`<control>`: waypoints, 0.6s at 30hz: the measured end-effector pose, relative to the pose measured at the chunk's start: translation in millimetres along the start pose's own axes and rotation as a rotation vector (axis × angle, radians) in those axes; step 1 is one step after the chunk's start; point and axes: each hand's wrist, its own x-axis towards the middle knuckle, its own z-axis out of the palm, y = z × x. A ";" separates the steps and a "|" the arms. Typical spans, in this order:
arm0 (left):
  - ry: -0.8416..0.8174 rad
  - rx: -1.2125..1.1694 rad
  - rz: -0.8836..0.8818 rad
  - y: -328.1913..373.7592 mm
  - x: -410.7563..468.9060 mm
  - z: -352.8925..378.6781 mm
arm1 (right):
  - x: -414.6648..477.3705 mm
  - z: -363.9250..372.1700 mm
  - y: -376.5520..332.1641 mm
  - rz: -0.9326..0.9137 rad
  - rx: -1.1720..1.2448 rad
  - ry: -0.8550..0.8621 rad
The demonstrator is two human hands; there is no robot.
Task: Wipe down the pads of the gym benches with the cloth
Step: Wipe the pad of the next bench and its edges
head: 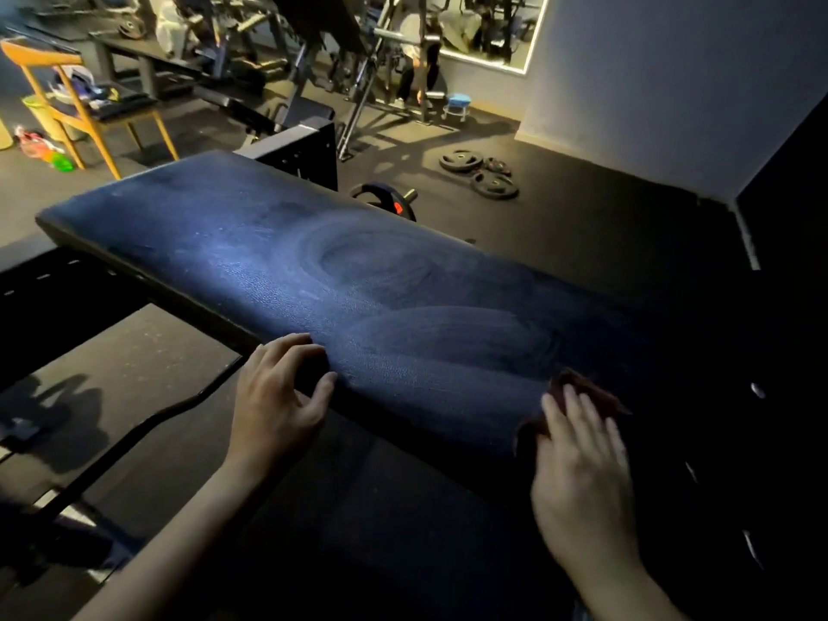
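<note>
A long dark blue bench pad (278, 262) runs from upper left to lower right, with curved wipe marks across its dusty surface. My left hand (280, 396) rests on the pad's near edge, fingers loosely curved over it, holding nothing. My right hand (580, 459) lies flat with straight fingers on a dark red cloth (578, 387), pressing it onto the pad's near right part. Most of the cloth is hidden under the hand.
A curved black bar (134, 437) lies on the floor under the bench at the left. Weight plates (479, 172) lie on the dark floor beyond the pad. A wooden chair (85, 109) and gym machines (313, 60) stand at the back.
</note>
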 end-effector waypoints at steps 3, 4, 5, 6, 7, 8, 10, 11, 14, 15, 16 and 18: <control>-0.008 -0.036 0.020 -3.9 0.0 -1.2 | 13.9 19.0 -71.4 -0.002 0.050 0.009; -0.011 -0.050 0.033 -6.6 1.1 -2.1 | 21.0 26.4 -101.7 -0.080 0.074 -0.012; -0.009 -0.072 0.044 -10.7 2.2 -3.3 | 26.8 34.8 -131.9 -0.177 0.097 -0.032; -0.009 -0.104 0.051 -15.7 3.9 -5.6 | 31.7 42.8 -159.5 -0.281 0.116 -0.063; -0.011 -0.142 0.049 -21.3 6.4 -8.1 | 35.7 48.6 -180.6 -0.378 0.130 -0.100; -0.017 -0.170 0.042 -26.5 8.7 -10.9 | 38.1 51.4 -192.9 -0.455 0.130 -0.128; -0.021 -0.154 0.063 -31.8 13.5 -15.0 | 37.4 48.4 -188.4 -0.512 0.119 -0.117; -0.016 -0.125 0.100 -31.1 15.0 -15.1 | 33.1 44.3 -173.8 -0.493 0.116 -0.099; -0.066 -0.071 0.229 -16.9 19.0 -9.6 | 5.2 23.9 -108.5 -0.298 0.072 -0.063; -0.103 -0.066 0.268 -11.5 19.3 -6.6 | -8.1 16.1 -83.1 -0.204 0.053 -0.035; -0.144 -0.065 0.304 -6.4 19.4 -3.4 | -21.9 8.1 -57.5 -0.099 0.042 0.004; -0.218 -0.075 0.368 1.4 18.0 2.8 | -46.6 -7.5 -17.7 0.134 0.041 0.099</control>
